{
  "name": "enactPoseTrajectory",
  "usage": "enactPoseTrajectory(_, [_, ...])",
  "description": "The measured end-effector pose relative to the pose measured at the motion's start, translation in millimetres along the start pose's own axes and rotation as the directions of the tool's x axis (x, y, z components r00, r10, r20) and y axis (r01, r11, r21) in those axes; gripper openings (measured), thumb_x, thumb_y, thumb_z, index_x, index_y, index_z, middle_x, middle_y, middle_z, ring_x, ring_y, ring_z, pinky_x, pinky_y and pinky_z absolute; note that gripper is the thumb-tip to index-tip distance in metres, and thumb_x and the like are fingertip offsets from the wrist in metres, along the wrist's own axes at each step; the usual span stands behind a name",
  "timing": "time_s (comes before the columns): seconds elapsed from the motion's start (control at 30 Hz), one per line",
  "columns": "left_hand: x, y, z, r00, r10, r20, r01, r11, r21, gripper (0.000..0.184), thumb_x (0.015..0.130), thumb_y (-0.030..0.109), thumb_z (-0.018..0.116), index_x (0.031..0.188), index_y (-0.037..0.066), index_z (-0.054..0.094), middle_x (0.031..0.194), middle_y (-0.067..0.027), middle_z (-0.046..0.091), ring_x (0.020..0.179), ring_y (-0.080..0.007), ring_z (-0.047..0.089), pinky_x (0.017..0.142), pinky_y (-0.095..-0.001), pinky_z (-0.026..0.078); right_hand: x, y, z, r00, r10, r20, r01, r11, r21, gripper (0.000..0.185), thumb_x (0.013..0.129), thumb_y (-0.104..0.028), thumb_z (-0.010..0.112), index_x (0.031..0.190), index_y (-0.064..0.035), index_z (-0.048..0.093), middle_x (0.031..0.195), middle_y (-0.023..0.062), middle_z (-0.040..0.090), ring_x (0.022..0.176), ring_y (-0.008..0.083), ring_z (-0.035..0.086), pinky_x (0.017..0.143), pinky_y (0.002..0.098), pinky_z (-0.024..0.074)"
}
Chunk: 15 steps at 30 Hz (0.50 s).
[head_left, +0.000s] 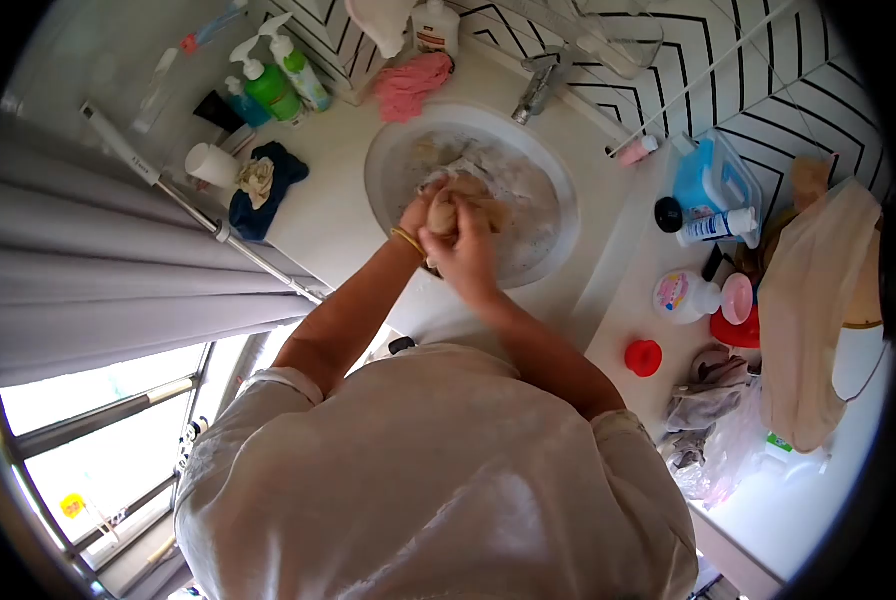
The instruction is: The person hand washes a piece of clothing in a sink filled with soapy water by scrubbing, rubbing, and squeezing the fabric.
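Observation:
Both hands are closed around a wet beige cloth (494, 214), held bunched over the white sink (568, 215). My left hand (420, 210), with a yellow bracelet at its wrist, grips the cloth from the left. From the lower right, my right hand (470, 258) presses against the same bundle, its fingers curled over it. Murky, sudsy water fills the basin beneath, and pale fabric (473, 170) shows in it just beyond the hands. Parts of the fingers are hidden by the cloth and by each other.
Behind the basin stands a chrome faucet (538, 88); a pink cloth (411, 87) lies beside it. Pump bottles (273, 92), a white cup (211, 164) and a dark blue cloth (268, 190) sit at left. On the right are a blue container (713, 180) and a red cap (643, 358).

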State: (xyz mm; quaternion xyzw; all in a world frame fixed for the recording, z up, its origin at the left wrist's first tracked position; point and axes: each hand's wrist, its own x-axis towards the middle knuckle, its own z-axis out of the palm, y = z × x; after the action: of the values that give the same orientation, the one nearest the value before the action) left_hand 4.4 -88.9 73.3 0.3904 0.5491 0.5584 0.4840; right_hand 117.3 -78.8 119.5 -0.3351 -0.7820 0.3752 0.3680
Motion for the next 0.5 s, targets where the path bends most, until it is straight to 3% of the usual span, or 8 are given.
enactPoseTrajectory(0.03, [4,-13,3,0.975,0.205,0.09,-0.224,0.861,0.456,0.041,0.089,0.039,0.045,0.114,0.008,0.052,0.11,-0.011,0.057,0.097,-0.0253,0.057,0.085,-0.0362,0.045,0,3,7,0.996,-0.087,0.022,0.09,0.977,-0.194,0.054,0.069,-0.024,0.07,0.111,0.0051,0.05,0.094,0.0219,0.055,0.089,0.0376,0.055,0.078,0.0418,0.0433])
enactPoseTrajectory(0.07, [6,-25,6,0.999,0.019,0.028,-0.022,0.995,0.099,0.04,0.088,0.038,0.046,0.113,0.008,0.052,0.11,-0.0103,0.057,0.097,-0.0245,0.056,0.086,-0.0355,0.045,5,21,6,0.978,-0.204,-0.039,0.192,0.958,-0.212,0.041,0.072,-0.02,0.065,0.106,0.0011,0.055,0.093,0.0222,0.055,0.088,0.04,0.052,0.077,0.0418,0.0431])
enactPoseTrajectory(0.1, [6,-35,12,0.983,-0.182,0.035,0.185,0.943,-0.276,0.039,0.087,0.036,0.047,0.113,0.008,0.052,0.109,-0.0097,0.058,0.097,-0.0237,0.056,0.086,-0.0347,0.045,19,33,5,1.0,-0.017,-0.01,0.014,0.971,-0.238,0.039,0.073,-0.021,0.064,0.105,0.0003,0.056,0.093,0.0209,0.055,0.088,0.0384,0.053,0.075,0.0417,0.0433])
enactPoseTrajectory(0.17, [2,-50,26,0.829,-0.498,0.254,0.46,0.349,-0.816,0.037,0.086,0.034,0.049,0.112,0.008,0.053,0.108,-0.0085,0.058,0.096,-0.0221,0.056,0.087,-0.0331,0.045,50,58,2,0.93,0.365,0.034,-0.339,0.892,-0.299,0.035,0.077,-0.024,0.062,0.103,-0.0013,0.058,0.094,0.0183,0.055,0.086,0.0353,0.055,0.072,0.0414,0.0438])
enactPoseTrajectory(0.27, [10,-6,31,0.881,-0.379,0.283,0.46,0.546,-0.7,0.038,0.086,0.036,0.05,0.111,0.008,0.053,0.105,-0.0071,0.059,0.095,-0.0205,0.056,0.085,-0.0336,0.046,66,114,-14,0.73,0.66,0.175,-0.682,0.691,0.241,0.036,0.082,-0.028,0.057,0.107,-0.002,0.057,0.101,0.0164,0.056,0.092,0.0296,0.055,0.076,0.0408,0.0442])
enactPoseTrajectory(0.37, [36,-27,14,0.81,-0.496,0.314,0.571,0.543,-0.616,0.04,0.084,0.04,0.054,0.11,0.009,0.054,0.103,-0.0071,0.059,0.093,-0.0199,0.057,0.082,-0.0347,0.047,44,198,-17,0.547,0.725,0.418,-0.559,-0.056,0.827,0.045,0.084,-0.034,0.055,0.11,0.0022,0.053,0.105,0.0143,0.057,0.094,0.026,0.056,0.081,0.0387,0.0443])
enactPoseTrajectory(0.4, [44,-37,9,0.781,-0.552,0.292,0.601,0.537,-0.592,0.04,0.084,0.04,0.055,0.109,0.009,0.054,0.102,-0.007,0.059,0.092,-0.0199,0.057,0.081,-0.0352,0.048,39,208,-18,0.487,0.772,0.408,-0.588,-0.056,0.807,0.053,0.085,-0.038,0.053,0.114,0.0053,0.048,0.109,0.0143,0.055,0.096,0.028,0.055,0.085,0.0375,0.0434])
enactPoseTrajectory(0.5, [57,-59,12,0.754,-0.656,0.024,0.596,0.669,-0.445,0.039,0.08,0.033,0.063,0.106,0.005,0.054,0.094,-0.0087,0.059,0.084,-0.0204,0.057,0.073,-0.0342,0.048,11,234,10,0.523,0.849,0.073,-0.802,0.461,0.379,0.052,0.083,-0.035,0.056,0.114,0.0051,0.046,0.111,0.0203,0.051,0.098,0.0321,0.053,0.082,0.0407,0.0438])
